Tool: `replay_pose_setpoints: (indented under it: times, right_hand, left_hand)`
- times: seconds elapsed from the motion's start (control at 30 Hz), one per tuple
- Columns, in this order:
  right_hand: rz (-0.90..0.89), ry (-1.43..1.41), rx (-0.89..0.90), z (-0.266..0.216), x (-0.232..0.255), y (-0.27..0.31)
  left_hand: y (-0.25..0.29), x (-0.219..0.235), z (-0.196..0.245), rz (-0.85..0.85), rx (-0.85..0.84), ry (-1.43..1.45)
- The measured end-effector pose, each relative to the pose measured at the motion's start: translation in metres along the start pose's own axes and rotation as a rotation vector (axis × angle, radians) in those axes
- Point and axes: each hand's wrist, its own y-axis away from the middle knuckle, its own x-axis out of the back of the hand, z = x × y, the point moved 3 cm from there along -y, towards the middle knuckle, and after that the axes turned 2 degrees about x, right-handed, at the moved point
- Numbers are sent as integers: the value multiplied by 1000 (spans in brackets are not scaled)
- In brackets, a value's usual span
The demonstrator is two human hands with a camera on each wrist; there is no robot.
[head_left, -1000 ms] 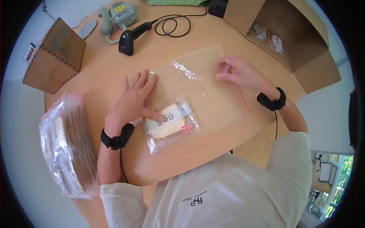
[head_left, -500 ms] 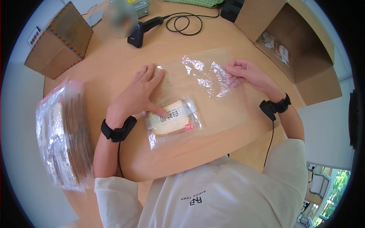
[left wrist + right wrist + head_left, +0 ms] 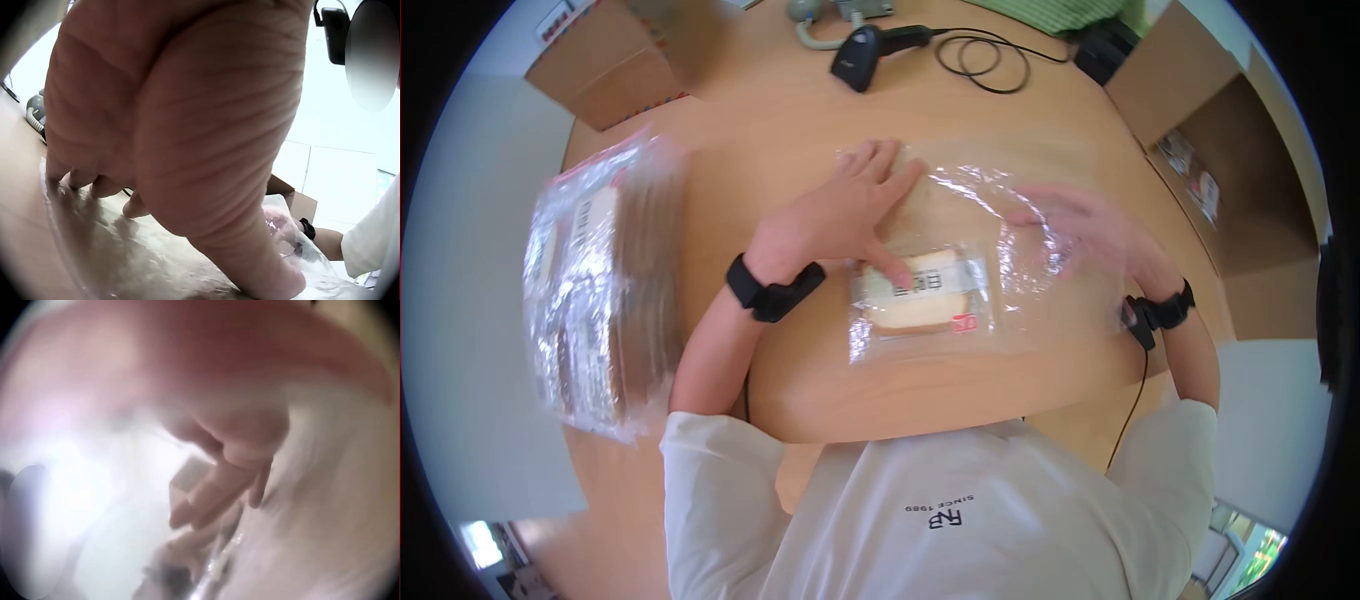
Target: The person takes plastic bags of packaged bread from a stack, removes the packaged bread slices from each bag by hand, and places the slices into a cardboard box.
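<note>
In the head view a large clear plastic bag [image 3: 1040,315] lies on the table. At its left part is a packet of sliced white bread [image 3: 925,308] with a white band and a red label. My left hand [image 3: 835,212] rests with spread fingers on the bag's left side, thumb on the bread packet. My right hand [image 3: 1090,228], blurred, is at the bag's right part with fingers stretched toward the packet; crinkled film overlaps it. The left wrist view also shows the right hand [image 3: 279,230] behind film. Extended fingers [image 3: 209,497] appear in the right wrist view.
A shiny stack of plastic-wrapped packets [image 3: 600,290] stands at the left. At the back are a barcode scanner [image 3: 858,60] with coiled cable, a small cardboard box [image 3: 605,60] and a green cloth [image 3: 1040,12]. An open carton [image 3: 1180,85] at the right holds some packets.
My right hand has moved from the bag's right edge leftward in among the film, its fingers straightening. The film there has lifted and crinkled. My left hand stays on the bag; the head view has shifted.
</note>
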Motion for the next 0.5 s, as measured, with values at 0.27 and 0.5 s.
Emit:
replay_pose_setpoints:
  times: [0.27,0.5]
  right_hand:
    - [-14,209,53,-11,-36,-24]
    - [-62,163,86,5,-40,-41]
  left_hand:
    - [1,1,7,12,32,-4]
    - [0,3,11,-60,78,-20]
